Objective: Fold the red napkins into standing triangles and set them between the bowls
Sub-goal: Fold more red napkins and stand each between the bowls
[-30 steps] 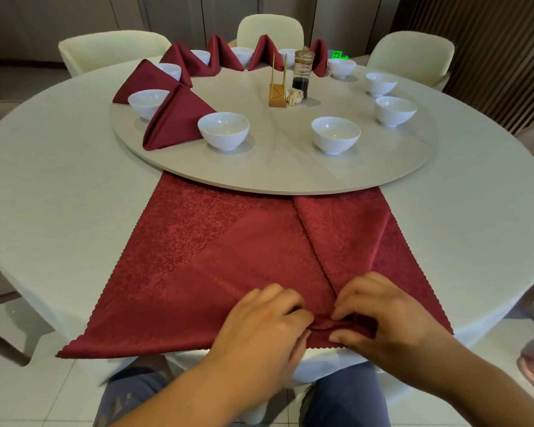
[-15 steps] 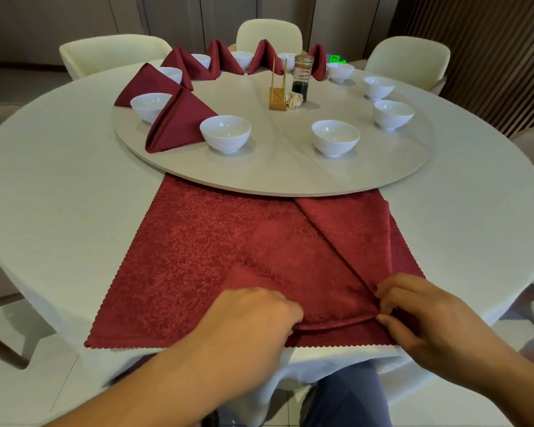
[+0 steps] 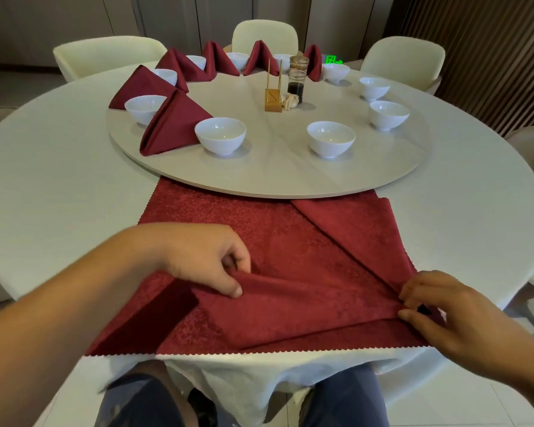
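Note:
A large red napkin [image 3: 290,257] lies partly folded on the near side of the round table, its far edge tucked under the turntable [image 3: 269,177]. My left hand [image 3: 204,257] pinches a raised fold of it near the left. My right hand [image 3: 441,309] pinches the napkin's near right corner at the table edge. Several folded red triangles stand between white bowls on the turntable's left and far side; the nearest triangle [image 3: 173,124] stands between two bowls [image 3: 220,135]. A bowl [image 3: 330,138] at the near right has no napkin beside it.
A gold card stand [image 3: 273,98], a glass jar [image 3: 297,78] and a small pale object sit mid-turntable. More bowls [image 3: 389,114] line its right side. Cream chairs [image 3: 264,35] ring the white-clothed table [image 3: 43,186]. My knees show below the table's near edge.
My hands have moved apart from the napkin's near middle. The left hand has lifted a fold up and to the left; the right has slid to the near right corner.

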A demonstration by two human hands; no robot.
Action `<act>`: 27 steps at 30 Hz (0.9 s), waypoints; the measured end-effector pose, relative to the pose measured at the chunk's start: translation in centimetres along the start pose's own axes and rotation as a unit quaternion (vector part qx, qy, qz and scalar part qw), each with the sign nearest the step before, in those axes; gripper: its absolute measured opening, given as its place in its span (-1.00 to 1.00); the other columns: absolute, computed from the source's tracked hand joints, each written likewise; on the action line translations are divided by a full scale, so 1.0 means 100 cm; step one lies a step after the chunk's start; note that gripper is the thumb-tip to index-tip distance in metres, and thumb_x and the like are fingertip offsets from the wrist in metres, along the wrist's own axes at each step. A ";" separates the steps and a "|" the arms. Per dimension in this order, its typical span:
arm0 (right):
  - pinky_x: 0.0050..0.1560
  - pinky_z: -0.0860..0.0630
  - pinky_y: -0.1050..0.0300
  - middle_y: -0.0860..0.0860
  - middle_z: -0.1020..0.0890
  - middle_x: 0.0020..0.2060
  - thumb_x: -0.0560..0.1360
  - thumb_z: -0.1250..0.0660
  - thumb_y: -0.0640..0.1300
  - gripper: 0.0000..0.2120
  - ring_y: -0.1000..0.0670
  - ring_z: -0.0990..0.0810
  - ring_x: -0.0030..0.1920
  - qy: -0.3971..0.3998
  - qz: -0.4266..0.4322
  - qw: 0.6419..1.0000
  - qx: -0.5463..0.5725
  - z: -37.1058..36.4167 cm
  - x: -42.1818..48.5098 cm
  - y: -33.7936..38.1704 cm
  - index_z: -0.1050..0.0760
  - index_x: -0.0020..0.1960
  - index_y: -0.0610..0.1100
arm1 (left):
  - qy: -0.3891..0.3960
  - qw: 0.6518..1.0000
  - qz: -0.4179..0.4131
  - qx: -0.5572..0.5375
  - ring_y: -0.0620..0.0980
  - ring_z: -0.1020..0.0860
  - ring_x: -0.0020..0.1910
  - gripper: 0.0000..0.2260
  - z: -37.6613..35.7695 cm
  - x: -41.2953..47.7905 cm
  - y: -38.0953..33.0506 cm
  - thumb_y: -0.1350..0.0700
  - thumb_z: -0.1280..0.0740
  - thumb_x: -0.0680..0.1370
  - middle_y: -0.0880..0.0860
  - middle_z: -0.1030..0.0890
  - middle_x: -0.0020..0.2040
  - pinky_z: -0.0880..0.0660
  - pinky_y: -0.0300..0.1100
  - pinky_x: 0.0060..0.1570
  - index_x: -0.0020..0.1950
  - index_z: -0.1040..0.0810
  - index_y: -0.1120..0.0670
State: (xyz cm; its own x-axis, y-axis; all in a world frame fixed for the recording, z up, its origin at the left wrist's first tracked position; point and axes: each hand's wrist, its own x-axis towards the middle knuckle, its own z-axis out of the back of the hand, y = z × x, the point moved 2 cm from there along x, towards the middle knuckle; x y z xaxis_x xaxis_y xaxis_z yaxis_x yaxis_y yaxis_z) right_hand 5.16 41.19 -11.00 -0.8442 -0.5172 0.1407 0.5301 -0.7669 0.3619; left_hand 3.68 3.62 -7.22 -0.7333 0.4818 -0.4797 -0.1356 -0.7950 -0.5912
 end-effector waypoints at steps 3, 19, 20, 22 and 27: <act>-0.08 -0.47 0.15 0.22 -0.55 -0.17 0.48 -0.22 0.18 -0.79 0.08 -0.54 -0.02 -0.006 -0.023 1.000 -0.008 -0.001 0.001 -0.003 -0.46 -0.26 0.11 | -0.081 0.987 0.002 -0.137 -0.05 -0.61 -0.24 -0.95 0.018 0.012 0.022 0.16 -0.52 0.51 0.06 -0.70 -0.21 -0.52 -0.15 -0.12 -0.14 -0.69 0.09; -0.16 -0.45 0.28 0.13 -0.60 -0.29 0.53 -0.41 -0.10 -0.85 0.09 -0.54 -0.17 -0.017 -0.137 0.985 0.106 -0.015 0.017 -0.007 -0.56 -0.15 0.13 | -0.418 0.892 0.086 -0.147 -0.01 -0.63 -0.05 -0.52 0.008 0.114 0.012 -0.13 -0.50 0.46 -0.01 -0.65 -0.05 -0.57 -0.04 0.03 0.23 -0.43 0.06; -0.18 -0.45 0.27 0.12 -0.60 -0.30 0.53 -0.42 -0.05 -0.88 0.08 -0.54 -0.17 -0.017 -0.140 0.983 0.115 -0.014 0.017 -0.007 -0.57 -0.16 0.13 | -0.401 0.905 0.080 -0.120 0.02 -0.63 -0.06 -0.52 0.007 0.113 0.011 -0.09 -0.46 0.50 0.01 -0.65 -0.06 -0.56 -0.04 0.01 0.30 -0.37 0.04; -0.23 -0.44 0.25 0.11 -0.58 -0.33 0.51 -0.45 0.01 -0.91 0.07 -0.53 -0.19 -0.018 -0.146 0.981 0.126 -0.015 0.017 -0.008 -0.58 -0.17 0.12 | -0.393 0.912 0.068 -0.099 0.03 -0.62 -0.15 -0.57 0.006 0.113 0.011 0.03 -0.39 0.57 0.05 -0.64 -0.12 -0.52 -0.06 -0.15 0.36 -0.31 0.03; -0.20 -0.42 0.30 0.12 -0.56 -0.32 0.47 -0.50 -0.07 -0.85 0.08 -0.51 -0.18 -0.021 -0.143 0.982 0.118 -0.019 0.018 -0.010 -0.57 -0.20 0.12 | -0.478 0.844 0.063 -0.233 -0.09 -0.53 -0.27 -0.70 0.003 0.111 0.013 0.12 -0.39 0.61 0.07 -0.60 -0.21 -0.37 -0.23 -0.29 0.25 -0.34 0.04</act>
State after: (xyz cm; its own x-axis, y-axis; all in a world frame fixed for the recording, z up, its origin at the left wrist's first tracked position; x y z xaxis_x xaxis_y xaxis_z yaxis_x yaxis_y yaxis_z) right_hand 3.29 40.29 -12.87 -0.9613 -0.2729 0.0383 0.2412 -0.7662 0.5956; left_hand -4.86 7.85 -13.14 -0.9553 -0.2908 0.0527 0.0975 -0.4784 -0.8727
